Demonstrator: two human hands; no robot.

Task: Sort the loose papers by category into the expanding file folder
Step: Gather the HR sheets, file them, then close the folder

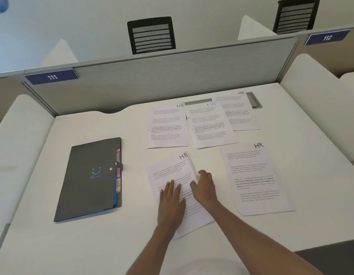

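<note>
white tabletop [92, 245], partition behind. dark expanding file folder [89, 179] lies shut at left, coloured tabs along its right edge. five sheets marked "hr" lie right of it. left hand [171, 201] flat on nearest sheet [170, 171], fingers spread. right hand [204, 187] at that sheet's right edge, fingers curled; grip cannot be told.

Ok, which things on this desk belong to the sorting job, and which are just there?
For the job: expanding file folder, shut; five loose sheets marked HR, nearest sheet under the left hand and right hand.

Just there: desk divider, label 111, label 112, two chairs behind.
</note>
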